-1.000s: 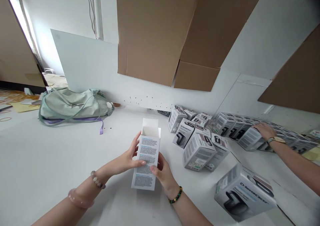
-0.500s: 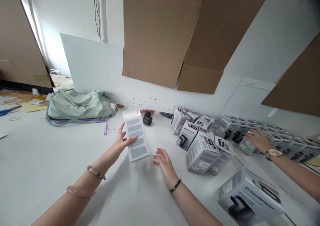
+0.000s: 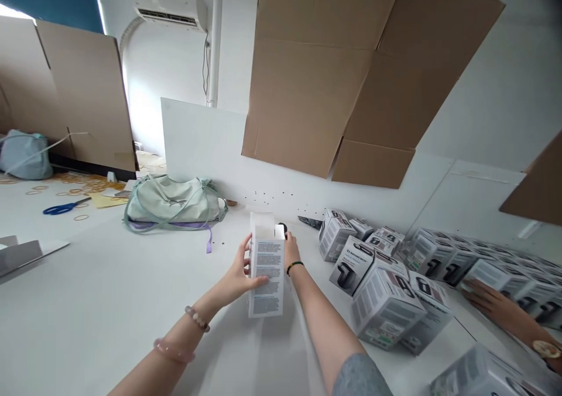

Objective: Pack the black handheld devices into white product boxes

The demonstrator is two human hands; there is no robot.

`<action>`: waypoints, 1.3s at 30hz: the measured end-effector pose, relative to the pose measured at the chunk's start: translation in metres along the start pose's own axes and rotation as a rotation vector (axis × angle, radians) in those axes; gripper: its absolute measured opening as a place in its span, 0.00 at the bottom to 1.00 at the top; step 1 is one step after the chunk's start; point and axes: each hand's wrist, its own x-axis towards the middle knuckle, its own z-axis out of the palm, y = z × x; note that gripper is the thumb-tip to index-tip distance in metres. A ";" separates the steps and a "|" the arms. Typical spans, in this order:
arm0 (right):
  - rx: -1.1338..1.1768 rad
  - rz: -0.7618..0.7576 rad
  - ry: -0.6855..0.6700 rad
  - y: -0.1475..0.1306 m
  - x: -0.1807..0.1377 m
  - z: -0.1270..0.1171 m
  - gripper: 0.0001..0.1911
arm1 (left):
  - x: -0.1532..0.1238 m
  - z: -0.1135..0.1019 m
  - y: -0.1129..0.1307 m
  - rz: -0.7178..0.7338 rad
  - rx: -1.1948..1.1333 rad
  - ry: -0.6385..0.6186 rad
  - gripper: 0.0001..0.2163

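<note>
My left hand (image 3: 242, 274) grips an upright white carton (image 3: 268, 279) by its left side, thumb across the face printed with lines of small text. The carton's top flaps (image 3: 264, 221) stand up, open. My right hand (image 3: 290, 250) is just beyond the carton's right edge, its fingers mostly hidden behind it. A small black device (image 3: 284, 227) shows at those fingers, largely covered by the carton; whether the hand grips it I cannot tell. To the right stand several printed SilverCrest boxes (image 3: 353, 264).
Another person's hand (image 3: 487, 299) touches the rows of boxes (image 3: 430, 252) at right. A pale green bag (image 3: 175, 200) lies at the back left, with blue scissors (image 3: 65, 207) and rubber bands (image 3: 81, 217) beyond. A box (image 3: 474, 375) stands at the near right.
My right hand has moved forward to the black device, past the carton's right edge. The carton is turned more upright in my left hand. The view has swung left and up.
</note>
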 end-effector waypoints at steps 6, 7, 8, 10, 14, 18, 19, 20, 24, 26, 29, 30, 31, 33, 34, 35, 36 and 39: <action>0.071 -0.091 0.226 -0.018 0.004 -0.052 0.16 | -0.002 0.004 -0.004 0.065 0.030 -0.097 0.53; 0.091 -0.095 0.297 -0.024 0.006 -0.067 0.18 | -0.002 0.005 -0.004 0.082 0.038 -0.118 0.53; 0.114 -0.099 0.369 -0.031 0.007 -0.084 0.20 | -0.003 0.007 -0.005 0.097 0.049 -0.135 0.54; 0.154 -0.110 0.513 -0.048 0.003 -0.118 0.25 | -0.006 0.011 -0.005 0.114 0.077 -0.157 0.55; 0.228 -0.250 0.681 -0.090 -0.027 -0.164 0.26 | -0.010 0.020 -0.008 0.135 0.116 -0.186 0.56; 0.113 -0.434 0.393 -0.127 -0.070 -0.160 0.16 | -0.011 0.029 -0.018 0.170 0.115 -0.183 0.56; 0.064 -0.423 0.269 -0.131 -0.079 -0.152 0.14 | -0.011 0.031 -0.021 0.183 0.119 -0.187 0.56; 0.011 -0.397 0.161 -0.133 -0.087 -0.143 0.12 | -0.011 0.033 -0.024 0.197 0.124 -0.192 0.57; -0.135 -0.329 -0.035 -0.121 -0.106 -0.115 0.03 | -0.014 0.041 -0.024 0.257 0.152 -0.152 0.51; -0.028 -0.339 -0.080 -0.109 -0.111 -0.111 0.05 | -0.016 0.043 -0.018 0.286 0.190 -0.099 0.41; 0.298 -0.265 0.002 -0.091 -0.112 -0.115 0.10 | -0.019 0.044 -0.007 0.303 0.264 -0.111 0.28; 0.376 -0.217 0.042 -0.086 -0.112 -0.118 0.13 | -0.019 0.043 -0.003 0.309 0.279 -0.128 0.24; 0.443 -0.157 0.047 -0.082 -0.112 -0.119 0.17 | -0.019 0.043 0.000 0.320 0.284 -0.145 0.21; 0.575 -0.035 -0.087 -0.078 -0.113 -0.120 0.28 | -0.019 0.041 0.005 0.349 0.271 -0.166 0.18; 0.651 0.017 -0.199 -0.078 -0.113 -0.119 0.34 | -0.019 0.041 0.008 0.361 0.259 -0.167 0.18; 0.712 0.056 -0.309 -0.080 -0.113 -0.117 0.38 | -0.020 0.041 0.010 0.367 0.247 -0.168 0.18; 0.746 0.074 -0.392 -0.082 -0.114 -0.115 0.40 | -0.020 0.041 0.012 0.369 0.234 -0.168 0.18; 0.686 0.032 -0.438 -0.085 -0.115 -0.109 0.36 | -0.021 0.044 0.017 0.348 0.174 -0.139 0.16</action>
